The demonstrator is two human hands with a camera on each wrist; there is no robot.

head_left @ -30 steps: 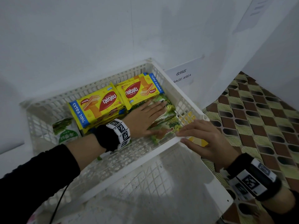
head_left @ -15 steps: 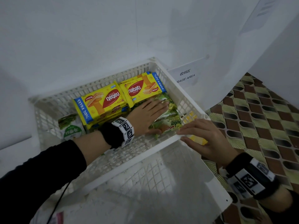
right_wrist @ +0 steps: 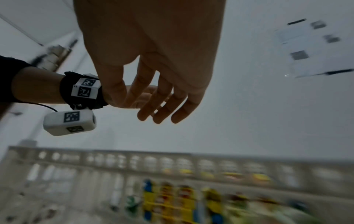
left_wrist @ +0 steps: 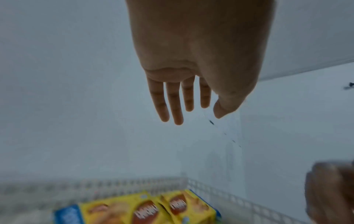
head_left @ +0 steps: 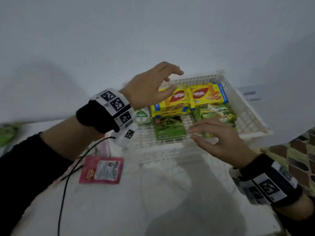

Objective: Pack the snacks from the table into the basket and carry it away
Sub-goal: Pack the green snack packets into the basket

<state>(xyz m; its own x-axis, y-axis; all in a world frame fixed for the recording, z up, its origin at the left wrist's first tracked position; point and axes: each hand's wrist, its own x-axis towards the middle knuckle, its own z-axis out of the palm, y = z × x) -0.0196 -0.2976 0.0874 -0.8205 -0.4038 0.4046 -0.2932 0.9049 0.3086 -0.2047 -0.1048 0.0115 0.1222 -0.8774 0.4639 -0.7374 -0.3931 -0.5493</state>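
A white basket (head_left: 245, 116) is seen right of centre in the head view, set on a white table (head_left: 153, 201) against the wall. Yellow packs (head_left: 187, 99) are stacked along its far side, with green packs (head_left: 170, 128) nearer. The left hand (head_left: 150, 87) is held above the basket's upper left corner, fingers spread and loosely bent, nothing gripped. The right hand (head_left: 219, 140) is held over the near right part of the basket, fingers extended and relaxed, holding nothing; whether the green packs are touched cannot be told. A red packet (head_left: 102, 170) lies on the table at lower left, outside the basket. More green packaging (head_left: 6, 133) is glimpsed at the left edge.
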